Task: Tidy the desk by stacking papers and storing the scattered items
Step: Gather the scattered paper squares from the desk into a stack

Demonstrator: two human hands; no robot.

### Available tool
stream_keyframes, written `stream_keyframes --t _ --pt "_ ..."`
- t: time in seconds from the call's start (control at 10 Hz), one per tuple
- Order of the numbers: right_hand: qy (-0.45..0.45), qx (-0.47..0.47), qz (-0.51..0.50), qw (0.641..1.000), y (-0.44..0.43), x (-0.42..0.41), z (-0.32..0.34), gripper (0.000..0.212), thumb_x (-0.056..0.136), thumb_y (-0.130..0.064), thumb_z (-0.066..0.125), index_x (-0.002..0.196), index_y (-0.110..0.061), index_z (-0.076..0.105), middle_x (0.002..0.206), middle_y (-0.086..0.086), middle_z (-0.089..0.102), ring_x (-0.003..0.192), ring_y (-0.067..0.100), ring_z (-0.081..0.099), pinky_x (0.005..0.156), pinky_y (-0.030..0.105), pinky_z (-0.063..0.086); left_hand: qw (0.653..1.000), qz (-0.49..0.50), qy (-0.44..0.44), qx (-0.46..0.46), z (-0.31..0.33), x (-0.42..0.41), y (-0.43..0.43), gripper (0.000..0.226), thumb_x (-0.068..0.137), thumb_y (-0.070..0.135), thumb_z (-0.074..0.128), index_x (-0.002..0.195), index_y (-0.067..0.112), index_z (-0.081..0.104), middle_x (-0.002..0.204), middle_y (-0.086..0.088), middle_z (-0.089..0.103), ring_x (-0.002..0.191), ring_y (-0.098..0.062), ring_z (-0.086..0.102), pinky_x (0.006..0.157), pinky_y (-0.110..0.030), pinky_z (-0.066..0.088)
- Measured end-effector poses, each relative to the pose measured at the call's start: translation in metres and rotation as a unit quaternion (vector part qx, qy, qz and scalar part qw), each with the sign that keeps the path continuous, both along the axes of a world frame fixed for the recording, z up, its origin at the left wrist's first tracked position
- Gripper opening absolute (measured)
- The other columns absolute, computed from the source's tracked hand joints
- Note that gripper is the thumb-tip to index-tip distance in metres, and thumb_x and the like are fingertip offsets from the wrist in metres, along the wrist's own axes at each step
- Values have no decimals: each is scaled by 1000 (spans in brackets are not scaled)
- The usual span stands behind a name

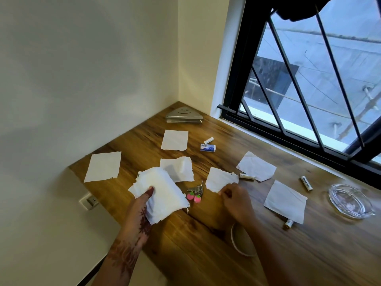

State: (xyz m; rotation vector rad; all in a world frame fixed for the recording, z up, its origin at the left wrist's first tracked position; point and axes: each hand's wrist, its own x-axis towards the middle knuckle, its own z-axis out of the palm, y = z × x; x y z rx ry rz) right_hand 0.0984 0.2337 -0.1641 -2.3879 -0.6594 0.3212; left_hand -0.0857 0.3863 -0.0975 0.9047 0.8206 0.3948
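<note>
Left hand: the left hand (144, 205) has its fingers clamped round a stack (158, 195) of gathered papers, lifted just above the worktop (206, 244) edge.
Right hand: the right hand (235, 200) is pinching the near corner of a torn sheet (220, 179), fingers pressed together on it; the sheet looks half raised.
Papers left: five more lie loose, by my count — far-left sheet (103, 167), back sheet (174, 139), creased sheet (179, 169) behind the stack, window-side sheet (256, 166), right sheet (285, 202).
Small items: none stored yet. Keyring (195, 193) between the hands, batteries (306, 183) scattered, little box (207, 148) further back.
Containers: a cup (241, 240) sits under the right wrist, a glass dish (350, 200) far right, a metal tin (183, 116) in the corner.
Progress: roughly halfway through the papers, I'd say; storing has not begun.
</note>
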Motion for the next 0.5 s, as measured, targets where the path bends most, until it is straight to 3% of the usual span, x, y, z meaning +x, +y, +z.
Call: stream_keyframes --t 0.1,0.2,0.4,0.5 --pt "106 141 -91 980 5 -8 20 14 88 -14 60 100 -12 65 92 -3 64 83 7 56 69 15 43 1000 6 -15 -24 -4 -1 -2 29 93 30 46 112 8 50 86 -3 57 73 -14 55 87 -36 40" --pt "148 213 -93 961 20 -21 44 9 87 -16 61 94 -15 67 82 -5 63 78 10 58 60 15 40 999 3 -23 -38 -1 -7 -3 45 93 30 47 126 -1 48 84 -4 57 70 -14 54 90 -38 39" --pt "171 190 11 967 66 -59 83 9 87 -25 61 92 -20 66 83 -15 60 77 5 59 62 12 48 1000 -6 -1 -13 -5 1 11 50 92 27 50 130 -5 44 94 -7 57 68 -12 54 92 -38 45" --pt "157 175 19 972 94 -75 86 16 85 -26 63 99 -18 68 91 -11 62 88 6 59 77 18 49 1000 -21 -9 -14 -1 2 23 46 92 27 50 126 -4 47 82 -1 58 67 -11 54 80 -31 52"
